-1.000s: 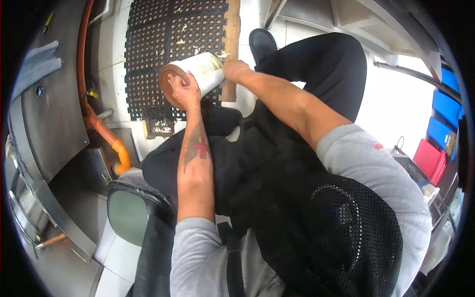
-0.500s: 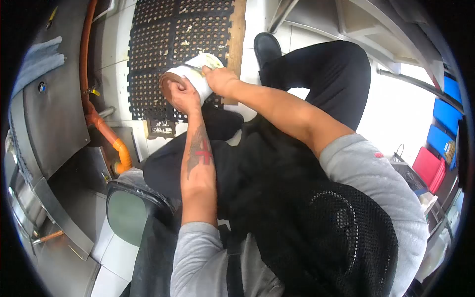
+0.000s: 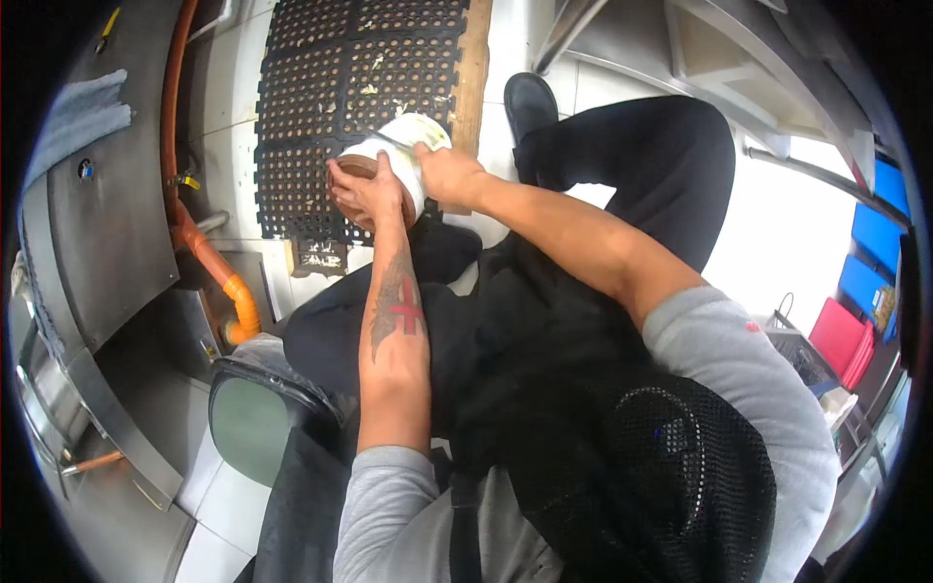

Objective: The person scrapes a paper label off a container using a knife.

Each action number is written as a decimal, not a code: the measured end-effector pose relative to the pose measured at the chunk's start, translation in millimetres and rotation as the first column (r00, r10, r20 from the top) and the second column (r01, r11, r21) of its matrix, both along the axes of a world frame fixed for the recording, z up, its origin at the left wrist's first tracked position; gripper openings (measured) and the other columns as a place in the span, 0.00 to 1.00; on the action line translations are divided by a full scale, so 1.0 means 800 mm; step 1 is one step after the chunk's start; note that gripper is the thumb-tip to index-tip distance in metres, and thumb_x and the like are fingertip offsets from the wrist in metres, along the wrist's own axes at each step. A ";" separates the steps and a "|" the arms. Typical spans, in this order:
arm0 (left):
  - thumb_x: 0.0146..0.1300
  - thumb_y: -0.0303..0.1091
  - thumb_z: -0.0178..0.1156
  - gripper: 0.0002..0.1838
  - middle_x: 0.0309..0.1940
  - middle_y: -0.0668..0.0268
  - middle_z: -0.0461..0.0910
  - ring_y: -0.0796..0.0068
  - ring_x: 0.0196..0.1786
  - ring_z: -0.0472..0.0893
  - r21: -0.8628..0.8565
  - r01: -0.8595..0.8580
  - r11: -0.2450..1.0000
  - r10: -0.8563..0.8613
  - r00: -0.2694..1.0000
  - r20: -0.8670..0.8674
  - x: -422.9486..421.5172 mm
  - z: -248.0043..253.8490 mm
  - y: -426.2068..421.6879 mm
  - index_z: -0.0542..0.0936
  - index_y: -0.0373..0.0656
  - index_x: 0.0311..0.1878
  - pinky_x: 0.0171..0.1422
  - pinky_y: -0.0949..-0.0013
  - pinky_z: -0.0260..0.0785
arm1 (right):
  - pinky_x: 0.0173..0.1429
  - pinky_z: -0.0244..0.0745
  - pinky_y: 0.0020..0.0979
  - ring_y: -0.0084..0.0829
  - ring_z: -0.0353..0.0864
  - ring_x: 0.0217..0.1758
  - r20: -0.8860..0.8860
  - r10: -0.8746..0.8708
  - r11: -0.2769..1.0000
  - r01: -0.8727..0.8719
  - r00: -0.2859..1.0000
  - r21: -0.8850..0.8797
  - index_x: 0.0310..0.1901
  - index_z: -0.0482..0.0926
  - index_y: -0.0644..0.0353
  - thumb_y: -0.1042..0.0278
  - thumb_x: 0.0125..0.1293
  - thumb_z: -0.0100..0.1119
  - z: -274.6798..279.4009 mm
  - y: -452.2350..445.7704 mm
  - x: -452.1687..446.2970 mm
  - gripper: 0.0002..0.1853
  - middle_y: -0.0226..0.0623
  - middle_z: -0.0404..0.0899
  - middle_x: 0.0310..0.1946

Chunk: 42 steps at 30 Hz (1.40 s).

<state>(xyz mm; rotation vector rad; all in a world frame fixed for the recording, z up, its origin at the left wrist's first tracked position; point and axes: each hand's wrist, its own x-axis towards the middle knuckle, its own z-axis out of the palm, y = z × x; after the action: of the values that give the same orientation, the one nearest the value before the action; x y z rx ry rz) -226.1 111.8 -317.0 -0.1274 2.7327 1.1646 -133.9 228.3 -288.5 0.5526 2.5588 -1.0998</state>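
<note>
A white cylindrical object (image 3: pixel 415 181) with a brown round end is held tilted above the perforated black mat (image 3: pixel 301 107). My left hand (image 3: pixel 374 194) grips it at the brown end, with the fingers over that end and the thumb on the white side. My right hand (image 3: pixel 445 175) is closed at the other end, around the handle of a thin, blade-like metal tool (image 3: pixel 395 144). The tool's blade lies across the white side towards the left. My right fingers hide most of the handle. Yellowish patches show at the object's upper end.
Pale scraps lie on the mat, beside a wooden edge (image 3: pixel 472 83). An orange pipe (image 3: pixel 209 259) and metal panels (image 3: pixel 117 223) stand at left. At lower left is a lined bin (image 3: pixel 250 428). A metal frame (image 3: pixel 622 58) is at upper right, and my black-trousered leg (image 3: pixel 680 160) bends below it.
My right hand has moved from the object's far end onto its side, and the tool's blade now shows across the white surface. My left hand has shifted its grip, and the brown end has turned.
</note>
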 end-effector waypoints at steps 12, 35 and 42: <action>0.66 0.52 0.60 0.48 0.79 0.37 0.38 0.41 0.82 0.35 -0.092 0.085 0.992 -0.084 0.996 0.019 0.021 0.009 0.017 0.44 0.50 0.81 0.77 0.29 0.37 | 0.49 0.82 0.47 0.52 0.87 0.47 0.217 0.106 0.991 -0.120 0.971 0.053 0.55 0.71 0.67 0.70 0.70 0.45 -0.044 0.055 -0.027 0.15 0.60 0.84 0.43; 0.64 0.50 0.65 0.49 0.76 0.33 0.48 0.39 0.80 0.45 0.068 0.022 0.997 -0.020 0.999 -0.035 -0.033 -0.010 -0.014 0.50 0.40 0.79 0.83 0.51 0.37 | 0.52 0.79 0.51 0.55 0.86 0.48 0.110 -0.023 1.000 0.023 0.994 -0.001 0.62 0.67 0.68 0.73 0.66 0.48 -0.029 0.020 -0.041 0.22 0.62 0.83 0.43; 0.62 0.52 0.66 0.50 0.78 0.37 0.44 0.39 0.81 0.44 -0.050 0.102 0.994 -0.104 0.994 -0.042 -0.021 -0.022 -0.014 0.48 0.52 0.80 0.81 0.47 0.44 | 0.59 0.78 0.46 0.52 0.84 0.55 0.223 -0.061 0.997 0.069 0.973 -0.028 0.57 0.71 0.65 0.71 0.69 0.46 -0.033 0.035 -0.036 0.17 0.56 0.83 0.50</action>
<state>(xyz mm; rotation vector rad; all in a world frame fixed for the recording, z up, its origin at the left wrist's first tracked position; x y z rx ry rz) -242.9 100.4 -334.6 0.0335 2.7696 1.0878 -162.9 256.6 -315.0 0.7124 2.3395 -1.0382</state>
